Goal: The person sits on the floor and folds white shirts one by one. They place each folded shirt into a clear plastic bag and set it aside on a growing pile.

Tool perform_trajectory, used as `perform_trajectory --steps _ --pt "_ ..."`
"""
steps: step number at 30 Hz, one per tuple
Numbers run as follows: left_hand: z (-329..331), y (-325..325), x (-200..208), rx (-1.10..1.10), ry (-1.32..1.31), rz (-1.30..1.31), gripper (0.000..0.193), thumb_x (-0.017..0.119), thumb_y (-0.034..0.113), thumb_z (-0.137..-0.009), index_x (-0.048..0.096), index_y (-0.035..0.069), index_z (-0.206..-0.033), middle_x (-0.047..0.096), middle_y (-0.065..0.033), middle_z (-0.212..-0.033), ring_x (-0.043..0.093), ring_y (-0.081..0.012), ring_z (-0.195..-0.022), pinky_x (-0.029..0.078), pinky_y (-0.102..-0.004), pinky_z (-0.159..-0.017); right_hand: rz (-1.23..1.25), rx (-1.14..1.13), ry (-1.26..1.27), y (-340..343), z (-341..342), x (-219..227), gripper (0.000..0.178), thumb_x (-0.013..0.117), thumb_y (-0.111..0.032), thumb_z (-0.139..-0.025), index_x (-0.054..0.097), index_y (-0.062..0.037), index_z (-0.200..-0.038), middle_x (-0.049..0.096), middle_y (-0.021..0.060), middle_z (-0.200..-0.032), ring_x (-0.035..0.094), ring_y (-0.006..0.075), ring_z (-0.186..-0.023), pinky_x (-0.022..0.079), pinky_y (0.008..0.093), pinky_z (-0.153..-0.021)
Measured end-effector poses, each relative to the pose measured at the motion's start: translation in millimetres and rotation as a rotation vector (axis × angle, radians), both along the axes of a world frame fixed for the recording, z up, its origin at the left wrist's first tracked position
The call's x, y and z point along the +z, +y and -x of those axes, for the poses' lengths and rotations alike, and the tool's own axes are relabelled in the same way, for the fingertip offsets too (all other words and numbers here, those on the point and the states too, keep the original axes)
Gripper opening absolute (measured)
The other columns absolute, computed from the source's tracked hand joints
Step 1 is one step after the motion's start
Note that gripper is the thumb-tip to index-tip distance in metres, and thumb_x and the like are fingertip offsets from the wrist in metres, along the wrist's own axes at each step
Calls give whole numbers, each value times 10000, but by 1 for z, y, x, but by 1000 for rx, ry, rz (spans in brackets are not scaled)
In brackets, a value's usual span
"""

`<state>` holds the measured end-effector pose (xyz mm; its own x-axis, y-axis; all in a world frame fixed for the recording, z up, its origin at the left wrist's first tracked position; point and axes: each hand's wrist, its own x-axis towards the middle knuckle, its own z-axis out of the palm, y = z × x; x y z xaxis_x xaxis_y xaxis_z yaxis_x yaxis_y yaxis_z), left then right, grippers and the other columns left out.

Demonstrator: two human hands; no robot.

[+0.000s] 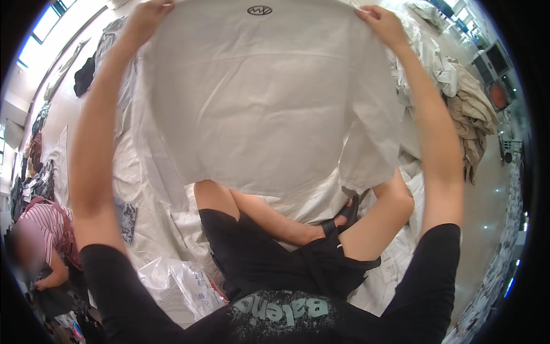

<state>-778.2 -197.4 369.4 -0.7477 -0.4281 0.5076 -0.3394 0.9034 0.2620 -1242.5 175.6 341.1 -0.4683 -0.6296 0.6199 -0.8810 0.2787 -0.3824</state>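
Observation:
A pale off-white long-sleeved garment [269,109] hangs spread out in front of me, with a small dark oval mark near its upper edge. My left hand [148,18] pinches its upper left corner, and my right hand [382,24] pinches the upper right corner. Both arms are raised and stretched forward. The lower hem hangs just over my crossed bare legs, and one sleeve drapes down at each side. The very top of the garment runs out of the picture.
Beneath me lies a wide pale cloth [166,223]. A clear plastic bag [180,284] rests by my left hip. Beige clothes [471,109] are heaped at the right, dark cloth [85,76] lies far left. Another person in a striped top [48,229] works at the lower left.

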Motion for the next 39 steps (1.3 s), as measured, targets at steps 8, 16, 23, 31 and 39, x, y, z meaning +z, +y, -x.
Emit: perform_trajectory --steps 8,16,23,31,39 --pt "-20 119 -330 113 -630 -243 470 617 381 -1056 615 166 -1474 664 -192 -1365 650 -389 -1242 553 -511 -1012 -581 158 -14 0 -191 -298 836 624 -679 -968 373 -327 -1684 234 160 -1773 208 380 -1634 164 610 -1313" --pt "-206 152 -418 86 -257 -355 556 785 214 -912 635 77 -1429 692 -190 -1293 637 -406 -1244 508 -516 -1056 -919 23 -291 41 -167 -356 605 685 -454 -970 601 -190 -1508 474 151 -1636 410 365 -1525 305 570 -1253" --pt "-196 107 -411 884 -448 -319 789 802 384 -872 527 38 -1525 717 -263 -1235 645 -430 -1237 527 -490 -1029 -218 348 -254 -94 -284 -386 416 695 -162 -954 692 -42 -1352 671 210 -1365 611 384 -1288 464 505 -1128" --pt "-208 31 -341 611 -2 -755 332 533 181 -1019 733 -26 -1187 762 -186 -926 754 -315 -794 607 -414 -771 -93 755 -1134 -113 -427 -318 1113 917 -399 -843 293 2 -1673 586 253 -1499 691 298 -1186 586 435 -959" --pt "-98 111 -259 24 612 -1330 297 476 31 -1056 649 -45 -1286 692 -94 -1057 724 -201 -969 600 -339 -883 181 623 -1347 -169 -430 -270 311 738 -173 -1010 702 26 -1246 777 107 -929 717 162 -756 573 330 -701"
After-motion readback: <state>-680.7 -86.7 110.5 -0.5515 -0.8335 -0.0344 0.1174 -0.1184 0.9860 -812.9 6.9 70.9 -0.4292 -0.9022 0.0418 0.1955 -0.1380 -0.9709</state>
